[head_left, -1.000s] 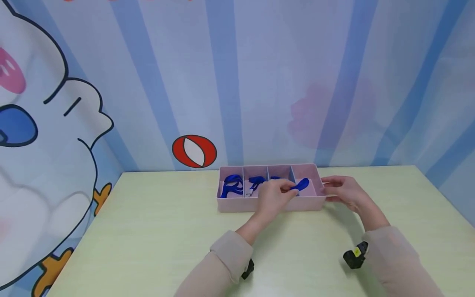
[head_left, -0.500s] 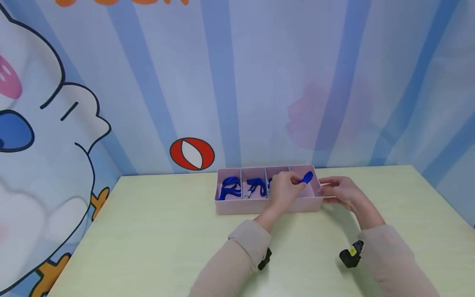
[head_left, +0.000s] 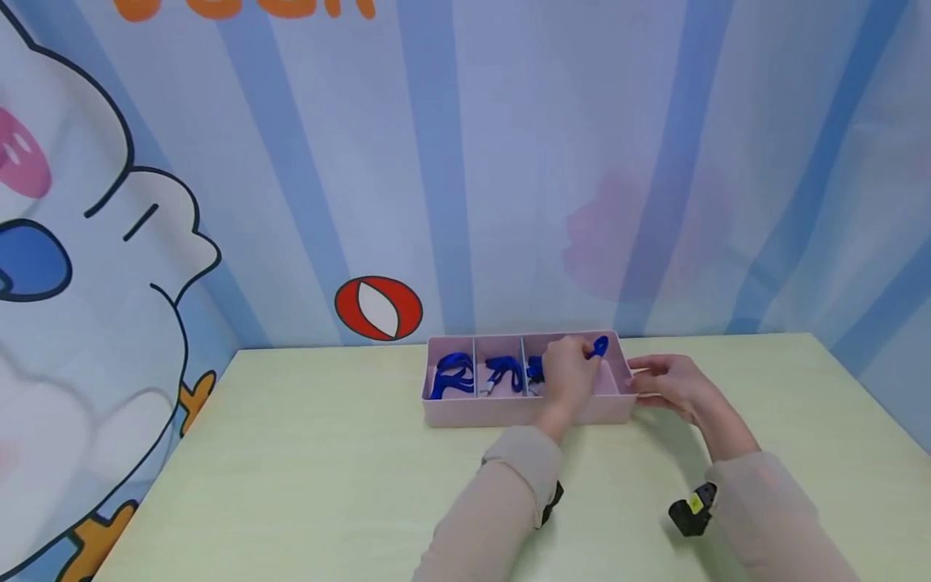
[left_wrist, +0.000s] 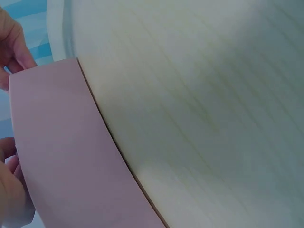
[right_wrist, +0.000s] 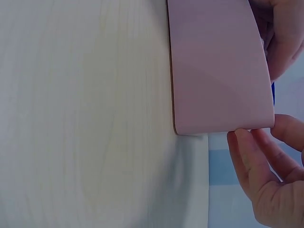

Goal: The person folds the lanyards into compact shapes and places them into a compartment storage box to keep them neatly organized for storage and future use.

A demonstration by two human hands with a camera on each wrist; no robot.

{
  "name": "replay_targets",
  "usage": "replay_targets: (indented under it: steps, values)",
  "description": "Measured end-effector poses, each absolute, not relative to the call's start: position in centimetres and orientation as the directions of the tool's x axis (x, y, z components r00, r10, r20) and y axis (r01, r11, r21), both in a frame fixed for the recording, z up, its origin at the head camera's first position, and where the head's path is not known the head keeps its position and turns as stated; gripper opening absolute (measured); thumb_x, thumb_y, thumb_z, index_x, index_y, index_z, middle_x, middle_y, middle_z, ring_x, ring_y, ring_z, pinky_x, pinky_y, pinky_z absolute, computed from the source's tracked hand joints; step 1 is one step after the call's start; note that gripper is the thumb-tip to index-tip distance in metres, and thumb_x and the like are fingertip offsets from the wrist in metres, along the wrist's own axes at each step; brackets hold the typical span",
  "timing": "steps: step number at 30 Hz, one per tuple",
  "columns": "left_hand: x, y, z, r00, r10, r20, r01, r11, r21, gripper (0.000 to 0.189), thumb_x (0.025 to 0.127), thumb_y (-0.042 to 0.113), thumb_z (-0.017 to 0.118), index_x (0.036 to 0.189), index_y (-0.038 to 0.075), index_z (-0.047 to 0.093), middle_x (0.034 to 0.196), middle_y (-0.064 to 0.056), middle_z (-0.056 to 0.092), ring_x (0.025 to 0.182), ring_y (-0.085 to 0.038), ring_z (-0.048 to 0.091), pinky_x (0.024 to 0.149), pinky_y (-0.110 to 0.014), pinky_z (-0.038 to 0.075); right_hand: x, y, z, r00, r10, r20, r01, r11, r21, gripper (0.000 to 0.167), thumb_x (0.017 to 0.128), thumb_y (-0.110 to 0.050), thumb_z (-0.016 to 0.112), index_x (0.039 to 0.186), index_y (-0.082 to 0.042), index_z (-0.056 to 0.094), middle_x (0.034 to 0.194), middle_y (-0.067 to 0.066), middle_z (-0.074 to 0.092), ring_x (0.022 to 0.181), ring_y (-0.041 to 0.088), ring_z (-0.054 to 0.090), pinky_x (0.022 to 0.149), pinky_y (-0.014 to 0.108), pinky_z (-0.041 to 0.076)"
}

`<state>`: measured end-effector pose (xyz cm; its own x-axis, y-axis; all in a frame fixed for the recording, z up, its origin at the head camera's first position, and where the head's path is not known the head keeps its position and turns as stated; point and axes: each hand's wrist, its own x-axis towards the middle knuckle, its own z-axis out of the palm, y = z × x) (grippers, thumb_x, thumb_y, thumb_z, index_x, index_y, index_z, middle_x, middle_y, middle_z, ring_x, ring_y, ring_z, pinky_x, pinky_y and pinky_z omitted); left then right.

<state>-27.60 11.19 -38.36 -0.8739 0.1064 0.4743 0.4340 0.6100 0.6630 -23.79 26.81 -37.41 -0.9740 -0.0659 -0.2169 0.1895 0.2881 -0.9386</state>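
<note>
A long pink divided box [head_left: 509, 414] stands near the back of the table. My left hand [head_left: 570, 373] is over its right part, pinching a coiled blue lanyard [head_left: 599, 347] that pokes up past the fingers. Most of that lanyard is hidden by the hand; in the right wrist view a blue sliver [right_wrist: 273, 92] shows above the rim. With fairly straight fingers, my right hand [head_left: 672, 386] touches the box's right end wall, one fingertip at the upper corner in the right wrist view. Blue lanyards [head_left: 454, 375] lie in the other compartments, one with a whitish end piece [head_left: 487, 388].
Pale wood-grain table [head_left: 327, 469] extends in front of the box and to both sides. A striped blue backdrop [head_left: 509, 162] with cartoon prints rises close behind the box. Black wrist cameras [head_left: 692, 510] hang under the sleeves.
My left hand has moved right with the blue lanyard and lowered into the box's rightmost part, uncovering the second and third compartments. The right hand stays at the box's end.
</note>
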Motion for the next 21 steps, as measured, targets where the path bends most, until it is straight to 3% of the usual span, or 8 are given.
replay_targets:
  steps: [3,6,10,13,15,18,21]
  values:
    - [-27.7,12.0,-38.4,-0.853,0.133,0.505,0.445,0.692,0.569,0.014,0.078,0.008,0.070,0.065,0.009,0.069,0.066,0.000,0.068,0.063,-0.015,0.063,0.058,-0.025,0.048,-23.7,27.0,-37.4,-0.976,-0.059,-0.211,0.183,0.304,-0.935,0.054,0.090,0.000,0.055,0.134,0.017,0.030,0.131,0.036,0.039,0.097,0.022,0.060,0.084,0.038,0.051]
    - [-27.6,12.8,-38.6,-0.820,0.198,0.537,0.447,0.807,0.385,0.017,0.078,0.013,0.070,0.062,0.013,0.065,0.065,0.002,0.067,0.061,-0.015,0.064,0.052,-0.028,0.047,-23.7,27.1,-37.3,-0.978,-0.048,-0.201,0.177,0.306,-0.936,0.052,0.090,0.001,0.055,0.133,0.018,0.032,0.125,0.034,0.045,0.095,0.020,0.060,0.083,0.038,0.052]
    - [-27.5,13.6,-38.8,-0.816,0.267,0.512,0.395,0.905,0.157,0.012,0.080,0.021,0.069,0.068,0.021,0.068,0.069,0.005,0.068,0.060,-0.013,0.063,0.045,-0.029,0.045,-23.8,27.1,-37.4,-0.979,-0.049,-0.197,0.175,0.295,-0.939,0.050,0.089,0.001,0.057,0.131,0.018,0.034,0.109,0.020,0.059,0.088,0.014,0.061,0.081,0.038,0.053]
    - [-27.6,14.0,-38.9,-0.846,0.276,0.456,0.344,0.936,0.072,0.011,0.080,0.023,0.069,0.069,0.026,0.070,0.071,0.007,0.068,0.061,-0.012,0.062,0.045,-0.029,0.044,-23.8,26.8,-37.5,-0.978,-0.064,-0.199,0.173,0.282,-0.944,0.050,0.089,0.001,0.057,0.131,0.018,0.035,0.104,0.012,0.062,0.086,0.011,0.062,0.081,0.037,0.053]
    - [-27.7,14.1,-39.0,-0.858,0.296,0.420,0.327,0.945,0.003,0.008,0.079,0.024,0.071,0.074,0.030,0.071,0.075,0.010,0.068,0.067,-0.010,0.062,0.051,-0.027,0.045,-23.8,26.7,-37.6,-0.978,-0.073,-0.198,0.171,0.274,-0.946,0.050,0.089,0.001,0.057,0.131,0.018,0.035,0.104,0.012,0.063,0.086,0.011,0.062,0.081,0.037,0.053]
    - [-27.9,14.4,-38.8,-0.862,0.351,0.366,0.334,0.936,-0.113,0.010,0.078,0.028,0.071,0.083,0.037,0.071,0.084,0.015,0.068,0.081,-0.008,0.058,0.070,-0.026,0.042,-23.8,26.7,-37.6,-0.979,-0.077,-0.189,0.161,0.277,-0.947,0.050,0.090,0.001,0.056,0.131,0.018,0.035,0.106,0.015,0.063,0.087,0.011,0.062,0.081,0.037,0.053]
    - [-28.1,14.5,-38.7,-0.883,0.356,0.305,0.333,0.934,-0.128,0.011,0.079,0.033,0.070,0.089,0.038,0.070,0.091,0.017,0.067,0.090,-0.009,0.054,0.082,-0.030,0.033,-23.7,26.8,-37.7,-0.979,-0.074,-0.190,0.162,0.278,-0.947,0.050,0.090,0.000,0.057,0.131,0.018,0.036,0.105,0.014,0.063,0.086,0.010,0.062,0.080,0.036,0.053]
